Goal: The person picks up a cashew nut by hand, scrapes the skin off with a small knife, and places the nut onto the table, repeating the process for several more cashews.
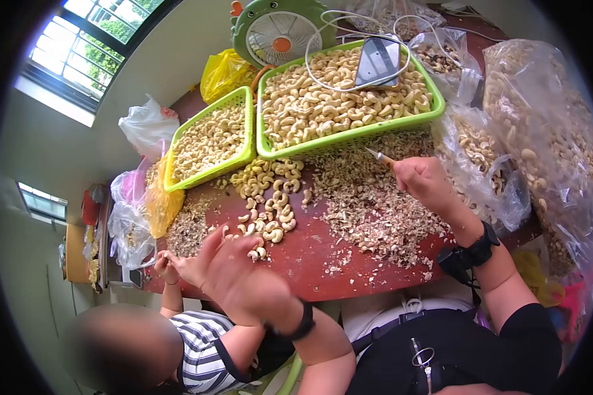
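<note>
My right hand (pixel 423 184) is closed around a small knife (pixel 385 158) with a pale handle, its pointed blade aimed up and left. Beneath it lies a heap of brown skin flakes (pixel 375 204) spread on the red table. My left hand (pixel 244 280), blurred by motion, is raised over the table's near edge with its fingers apart; I make out nothing held in it. Just beyond those fingers is a loose pile of peeled cashews (pixel 270 204). A large green basket (pixel 349 134) and a smaller green basket (pixel 211 176), both full of cashews, stand behind the pile.
A phone (pixel 378 60) with a white cable rests on the large basket's nuts. Behind stands a green fan (pixel 280 36). Clear bags of cashews (pixel 540 145) crowd the right side. On the left are plastic bags (pixel 130 217) and another person in a striped shirt (pixel 204 349), hands near the table edge.
</note>
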The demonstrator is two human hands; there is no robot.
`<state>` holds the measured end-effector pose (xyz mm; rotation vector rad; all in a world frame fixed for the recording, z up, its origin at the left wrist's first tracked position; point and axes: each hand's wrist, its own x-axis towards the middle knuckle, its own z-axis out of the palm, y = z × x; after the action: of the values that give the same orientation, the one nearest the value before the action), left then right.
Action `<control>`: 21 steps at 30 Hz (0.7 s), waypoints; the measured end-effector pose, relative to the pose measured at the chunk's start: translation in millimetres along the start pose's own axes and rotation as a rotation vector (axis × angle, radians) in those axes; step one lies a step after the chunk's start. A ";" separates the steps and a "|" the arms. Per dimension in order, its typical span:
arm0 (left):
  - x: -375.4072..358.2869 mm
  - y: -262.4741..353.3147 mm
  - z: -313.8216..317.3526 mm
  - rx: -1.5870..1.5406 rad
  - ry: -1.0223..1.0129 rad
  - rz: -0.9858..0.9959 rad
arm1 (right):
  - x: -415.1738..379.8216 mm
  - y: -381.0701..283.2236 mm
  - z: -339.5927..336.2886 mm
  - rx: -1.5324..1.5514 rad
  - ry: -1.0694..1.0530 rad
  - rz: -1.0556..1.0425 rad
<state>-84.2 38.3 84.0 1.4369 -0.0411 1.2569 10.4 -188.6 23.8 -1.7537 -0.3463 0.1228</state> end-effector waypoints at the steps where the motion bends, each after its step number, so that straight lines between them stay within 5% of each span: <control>1: -2.3 -19.1 8.3 0.225 -0.112 -0.325 | 1.0 -0.1 0.1 -0.050 0.007 0.023; 6: -9.4 -122.7 3.1 0.731 -0.553 -0.360 | 8.7 -4.2 5.7 -0.066 -0.012 -0.039; 9: -15.0 -124.4 24.1 0.993 -0.870 -0.177 | 18.1 -17.4 9.5 -0.063 -0.049 -0.119; 11: -15.8 -132.5 26.4 0.963 -0.878 -0.203 | 22.1 -19.5 12.4 -0.056 -0.037 -0.169; 15: -13.2 -128.6 31.8 0.754 -0.826 -0.319 | 20.6 -12.9 9.9 -0.050 -0.034 -0.159; 17: -10.5 -116.5 39.9 0.201 -0.578 -0.821 | 20.1 -8.2 7.8 -0.060 -0.019 -0.105; 21: -9.5 -112.9 54.6 -0.408 -0.534 -1.098 | 24.2 -2.6 14.3 -0.040 -0.046 -0.115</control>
<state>19.2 30.3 12.9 1.1039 0.1141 -0.0474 29.0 -167.5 25.9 -1.7685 -0.4853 0.0743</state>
